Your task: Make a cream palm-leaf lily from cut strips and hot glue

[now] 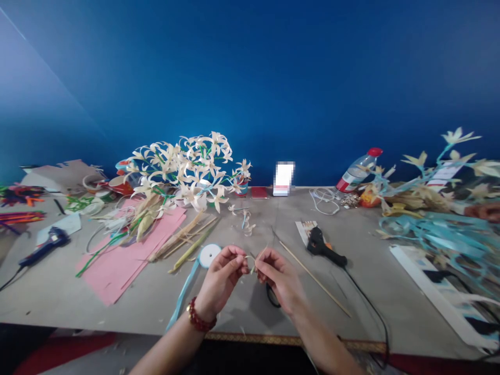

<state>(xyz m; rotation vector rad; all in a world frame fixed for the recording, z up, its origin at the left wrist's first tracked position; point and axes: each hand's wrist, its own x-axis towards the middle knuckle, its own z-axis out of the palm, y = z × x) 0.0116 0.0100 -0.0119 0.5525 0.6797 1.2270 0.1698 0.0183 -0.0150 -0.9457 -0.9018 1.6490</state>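
Near the table's front edge, my left hand (225,270) and my right hand (276,276) meet with fingertips almost together. Both pinch a small pale curled strip (252,268), like a piece of dried husk or a petal; the fingers cover much of it. A beaded bracelet (200,315) circles my left wrist. Just behind my left hand lies a white spool (210,255) with blue ribbon (183,294) trailing forward. Under my right hand shows a black loop (272,296), seemingly a scissors handle. Right of it lies a thin wooden stick (312,273).
White handmade flowers (191,169) stand at the back left, above pink paper sheets (111,278). A black glue gun (326,247) and a power strip (437,299) lie right, with cords. Another glue gun (45,249) is far left. A bottle (357,172) leans by the wall.
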